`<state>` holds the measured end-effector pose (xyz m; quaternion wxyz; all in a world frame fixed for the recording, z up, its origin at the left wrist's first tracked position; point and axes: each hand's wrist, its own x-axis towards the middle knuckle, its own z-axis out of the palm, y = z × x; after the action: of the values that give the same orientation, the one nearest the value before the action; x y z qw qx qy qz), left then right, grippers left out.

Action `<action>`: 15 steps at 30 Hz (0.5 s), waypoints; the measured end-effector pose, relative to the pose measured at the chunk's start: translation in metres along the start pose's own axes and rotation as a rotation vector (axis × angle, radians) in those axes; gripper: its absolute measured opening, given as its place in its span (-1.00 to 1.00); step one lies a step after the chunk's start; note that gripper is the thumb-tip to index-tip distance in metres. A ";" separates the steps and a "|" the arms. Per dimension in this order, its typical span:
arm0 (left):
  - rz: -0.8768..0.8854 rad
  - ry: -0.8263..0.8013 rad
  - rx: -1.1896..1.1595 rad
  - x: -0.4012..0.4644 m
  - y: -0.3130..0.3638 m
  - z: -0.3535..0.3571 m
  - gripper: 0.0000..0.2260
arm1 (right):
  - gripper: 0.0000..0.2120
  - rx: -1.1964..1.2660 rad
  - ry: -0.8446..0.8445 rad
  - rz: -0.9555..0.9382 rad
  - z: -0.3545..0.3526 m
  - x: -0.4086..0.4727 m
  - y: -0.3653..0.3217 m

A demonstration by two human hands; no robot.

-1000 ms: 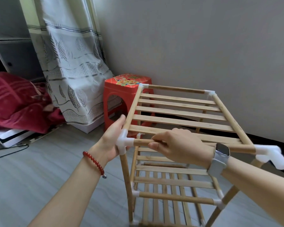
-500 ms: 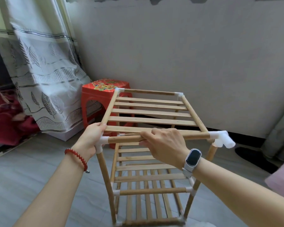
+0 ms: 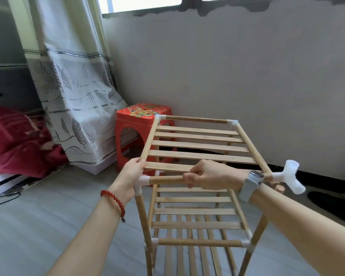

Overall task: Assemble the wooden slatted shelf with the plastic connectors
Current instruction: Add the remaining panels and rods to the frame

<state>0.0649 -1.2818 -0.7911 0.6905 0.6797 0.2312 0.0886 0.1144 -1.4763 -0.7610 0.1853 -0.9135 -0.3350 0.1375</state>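
Gripping the shelf's front rail point(image 3: 165, 179), right hand point(image 3: 209, 174) curls around it; left hand point(image 3: 130, 176) clasps the corner connector point(image 3: 142, 181).

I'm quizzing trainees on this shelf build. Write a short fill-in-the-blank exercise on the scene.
1. The right hand grips the front ____.
2. The stool behind the shelf is ____ in colour.
3. The near right connector sits ____ its post, not on it.
4. The left hand wears a red ____ at the wrist.

Answers: rod; red; off; bracelet
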 end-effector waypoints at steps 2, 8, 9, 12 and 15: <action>-0.006 0.002 -0.026 0.003 -0.002 -0.004 -0.72 | -0.64 -0.192 0.111 -0.094 0.007 -0.008 -0.002; 0.000 0.032 -0.124 -0.003 -0.005 -0.004 -0.84 | -0.68 -0.670 0.715 -0.309 0.040 -0.022 0.013; 0.002 0.045 -0.125 -0.002 -0.006 -0.005 -0.82 | -0.70 -0.648 0.788 -0.336 0.043 -0.022 0.017; 0.028 0.075 -0.059 0.004 -0.010 -0.004 -0.75 | -0.82 -0.632 0.888 -0.397 0.051 -0.022 0.022; 0.062 0.099 0.019 0.009 -0.015 -0.001 -0.70 | -0.69 -0.571 0.798 -0.403 0.047 -0.020 0.026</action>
<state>0.0691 -1.2780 -0.8080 0.6685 0.6879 0.2449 0.1414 0.0969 -1.4967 -0.8117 0.0648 -0.8266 -0.4313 -0.3558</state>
